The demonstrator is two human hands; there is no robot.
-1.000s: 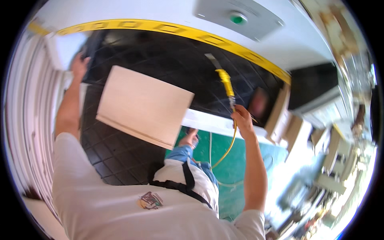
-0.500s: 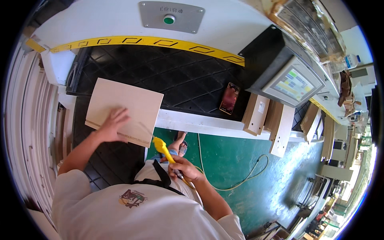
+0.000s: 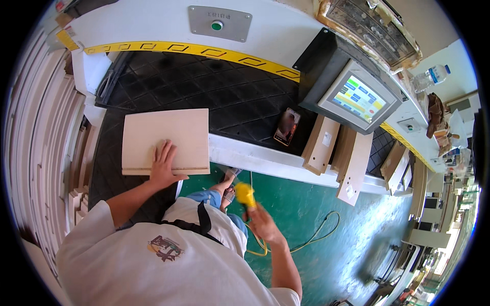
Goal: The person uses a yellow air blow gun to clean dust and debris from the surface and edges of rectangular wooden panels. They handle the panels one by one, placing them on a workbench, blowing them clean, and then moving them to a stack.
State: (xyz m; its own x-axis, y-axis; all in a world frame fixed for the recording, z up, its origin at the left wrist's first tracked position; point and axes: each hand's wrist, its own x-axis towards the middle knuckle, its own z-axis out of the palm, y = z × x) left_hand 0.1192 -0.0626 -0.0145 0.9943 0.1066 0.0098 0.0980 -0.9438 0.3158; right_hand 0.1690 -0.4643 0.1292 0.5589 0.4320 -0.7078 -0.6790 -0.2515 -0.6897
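Observation:
A pale wooden panel [image 3: 138, 135] with a groove along its near edge rests on the black padded worktop at the left. My left hand [image 3: 164, 166] lies on it with the fingers stretched out, the thumb by the near edge. My right hand [image 3: 262, 224] is wrapped round a yellow air blow gun [image 3: 245, 195], held over the green floor to the right of the panel and apart from it. The gun is somewhat blurred. A yellow hose [image 3: 259, 252] hangs below this hand.
A phone [image 3: 287, 126] lies on the black worktop [image 3: 229, 94]. To its right stand drilled wooden boards [image 3: 356, 166] beneath a control screen [image 3: 360, 99]. Stacked pale boards [image 3: 48, 132] line the left side. A hose loop [image 3: 326, 232] trails across the green floor [image 3: 301, 204].
My right hand and the blow gun have swung right, away from the panel. The panel has turned a little so its near edge runs level, and my left hand has settled flat on it.

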